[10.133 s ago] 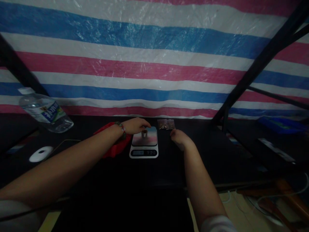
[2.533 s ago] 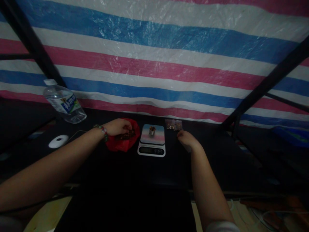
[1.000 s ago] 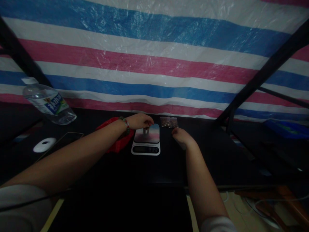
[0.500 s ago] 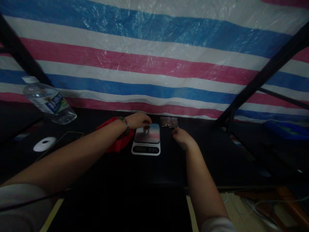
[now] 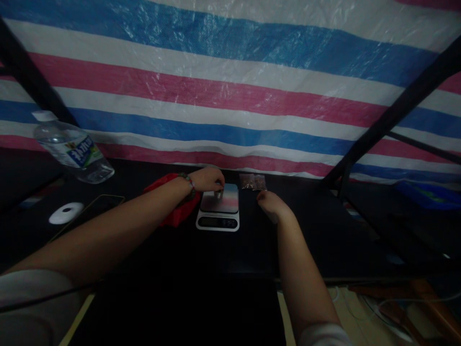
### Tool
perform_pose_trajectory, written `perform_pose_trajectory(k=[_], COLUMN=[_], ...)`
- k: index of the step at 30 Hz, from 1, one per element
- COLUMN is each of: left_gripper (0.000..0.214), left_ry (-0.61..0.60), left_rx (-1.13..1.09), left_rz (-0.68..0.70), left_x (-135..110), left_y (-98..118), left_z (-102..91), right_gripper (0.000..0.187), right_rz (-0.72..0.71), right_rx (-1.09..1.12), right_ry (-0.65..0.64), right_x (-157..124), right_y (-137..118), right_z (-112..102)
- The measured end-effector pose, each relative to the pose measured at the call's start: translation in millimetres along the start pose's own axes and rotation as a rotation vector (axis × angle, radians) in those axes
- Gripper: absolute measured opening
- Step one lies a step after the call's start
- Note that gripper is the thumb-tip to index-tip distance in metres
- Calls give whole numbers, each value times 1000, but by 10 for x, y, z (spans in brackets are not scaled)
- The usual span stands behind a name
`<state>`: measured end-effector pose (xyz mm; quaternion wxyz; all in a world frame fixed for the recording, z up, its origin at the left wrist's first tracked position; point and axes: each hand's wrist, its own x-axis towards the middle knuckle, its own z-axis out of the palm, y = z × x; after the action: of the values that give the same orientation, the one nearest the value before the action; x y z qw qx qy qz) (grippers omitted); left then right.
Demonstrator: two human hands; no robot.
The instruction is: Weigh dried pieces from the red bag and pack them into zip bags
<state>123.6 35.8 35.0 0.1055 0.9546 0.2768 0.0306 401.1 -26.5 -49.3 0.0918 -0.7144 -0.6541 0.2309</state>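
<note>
My left hand [image 5: 210, 179] reaches over a white kitchen scale [image 5: 220, 223] with its fingers pinched together at the top of a small metal cup [image 5: 218, 194]. The cup stands on the scale's shiny plate. What the fingertips hold, if anything, is hidden. My right hand [image 5: 269, 203] rests on the black table to the right of the scale, its fingers curled in. Just beyond it lie two small clear zip bags [image 5: 248, 181] with brownish bits inside. A red bag or cloth [image 5: 176, 215] lies left of the scale, partly behind my left forearm.
On the left a large clear bottle [image 5: 77, 151] leans over the table. A white round object [image 5: 66, 213] and a phone [image 5: 103, 204] lie nearer. Striped plastic sheeting [image 5: 230, 86] hangs behind, and a dark slanted post [image 5: 382, 120] stands right. A blue item [image 5: 428, 194] lies far right.
The fingers of my left hand have shifted slightly left and closed over the cup, covering the brown contents seen before. My right hand has stayed in place.
</note>
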Motion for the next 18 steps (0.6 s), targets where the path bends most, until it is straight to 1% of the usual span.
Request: perform_pose_trajectory(k=[7,10,12,14,18], left_gripper=[23,23,24,24,26], left_ry=[-4,4,3,13,99], left_rx=[77,53,24,11,-8], left_rz=[25,17,-14,-47,-115], left_x=[-22,-27,-45,-89,-295], left_y=[12,18,25,29,-41], left_z=[-30,-38,-58,-93,-179], right_gripper=[22,22,23,23,23], right_rz=[-26,-29,-31,-29,-40], right_rx=[6,8,10,12,14], right_ry=[10,18,26,38,75], right_x=[8,20,16,1,-47], right_y=[12,16,16,13,-4], right_z=[10,12,16,19,-2])
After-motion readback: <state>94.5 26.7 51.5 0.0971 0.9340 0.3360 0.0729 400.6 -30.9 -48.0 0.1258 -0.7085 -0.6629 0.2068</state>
